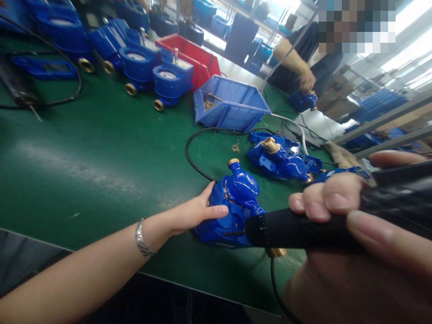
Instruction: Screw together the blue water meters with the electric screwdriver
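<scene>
A blue water meter body (236,198) with brass fittings lies on the green mat (101,148) near the front edge. My left hand (192,211) rests on its left side, fingers and thumb closed around the housing. My right hand (354,225) is wrapped around a black electric screwdriver (297,230), whose tip points left at the meter's lower part. A black cable hangs down from the tool.
A second blue meter (280,159) lies behind. A blue bin (232,103) holds small screws, with a red bin (192,56) beyond it. Several assembled meters (168,81) stand at the back left. Loose screws (235,147) and a black cable (192,157) lie on the mat. Another person's hand (305,81) works at the far right.
</scene>
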